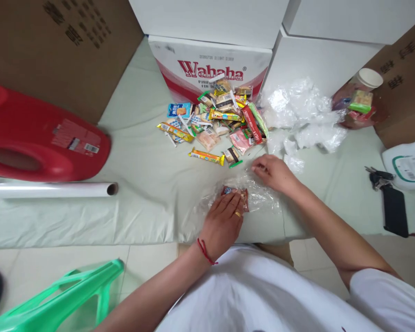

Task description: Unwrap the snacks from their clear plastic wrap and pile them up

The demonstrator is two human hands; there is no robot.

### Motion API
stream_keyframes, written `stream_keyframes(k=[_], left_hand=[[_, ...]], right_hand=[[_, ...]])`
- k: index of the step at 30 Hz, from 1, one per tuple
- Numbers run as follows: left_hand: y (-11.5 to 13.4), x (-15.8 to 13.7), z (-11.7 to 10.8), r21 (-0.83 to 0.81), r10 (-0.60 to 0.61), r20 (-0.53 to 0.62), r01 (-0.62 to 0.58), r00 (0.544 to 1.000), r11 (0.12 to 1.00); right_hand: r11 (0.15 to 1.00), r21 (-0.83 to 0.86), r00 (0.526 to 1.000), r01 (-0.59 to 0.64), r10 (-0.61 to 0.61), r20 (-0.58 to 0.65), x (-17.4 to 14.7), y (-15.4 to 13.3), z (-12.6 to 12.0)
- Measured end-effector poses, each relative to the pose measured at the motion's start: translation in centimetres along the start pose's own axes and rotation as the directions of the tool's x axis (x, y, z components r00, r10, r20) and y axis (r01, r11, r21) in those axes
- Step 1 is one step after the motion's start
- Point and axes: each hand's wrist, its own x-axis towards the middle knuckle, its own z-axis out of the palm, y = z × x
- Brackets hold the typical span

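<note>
My left hand [224, 221] lies flat with its fingers stretched over a brown snack packet [244, 198], partly covering it. Under and around the packet is crumpled clear plastic film [263, 198]. My right hand [273, 173] is at the film's upper right edge, its fingers curled in and the tips drawn together by the film. Just beyond the hands lie a yellow snack stick [206, 157] and a small wrapped biscuit [231, 156]. Behind them is a heap of mixed wrapped snacks [224, 115].
A printed white carton [210, 64] stands behind the heap. Crumpled clear plastic [297, 106] and a jar [361, 99] are to the right, with keys [380, 177] and a black phone-like object [395, 210]. At left are a red jug [48, 138], a white roll [51, 189] and a green stool [65, 295].
</note>
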Motion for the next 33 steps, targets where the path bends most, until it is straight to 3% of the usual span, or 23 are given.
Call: stream_keyframes(k=[2, 5, 9, 12, 17, 22, 27, 33], left_hand=[[0.1, -0.1, -0.2, -0.007, -0.003, 0.004, 0.003, 1.000, 1.000], [0.3, -0.1, -0.4, -0.007, -0.024, 0.013, 0.024, 1.000, 1.000], [0.2, -0.1, -0.5, -0.020, -0.050, 0.026, 0.050, 0.998, 0.999], [0.1, -0.2, -0.6, -0.032, -0.051, 0.035, 0.052, 0.998, 0.998], [-0.2, 0.0, -0.9, -0.050, -0.047, 0.004, 0.047, 0.999, 0.998], [-0.9, 0.3, -0.5, -0.002, -0.052, 0.018, 0.052, 0.998, 0.999], [-1.3, 0.1, 0.7, -0.011, -0.083, 0.012, 0.083, 0.996, 0.996], [-1.7, -0.5, 0.3, -0.057, -0.201, -0.148, 0.194, 0.968, 0.979]], right_hand=[[0.989, -0.056, 0.991, 0.136, -0.135, 0.007, 1.4, -0.2, -0.3], [0.957, -0.003, 0.943, 0.291, -0.287, 0.170, 3.5, -0.6, 0.2], [0.932, 0.117, 0.892, 0.343, -0.362, 0.270, 5.4, -1.1, 1.0], [0.914, 0.230, 0.888, 0.335, -0.388, 0.247, 6.1, -1.5, 0.6], [0.944, 0.214, 0.932, 0.250, -0.295, 0.209, 5.6, -3.0, -0.4], [0.994, 0.100, 0.991, 0.052, -0.064, 0.120, 2.6, -5.7, 0.1], [0.992, 0.123, 0.996, -0.011, 0.022, -0.089, -2.5, -8.0, 3.3], [0.989, 0.151, 0.980, 0.004, 0.026, -0.199, -6.0, -8.5, 8.6]])
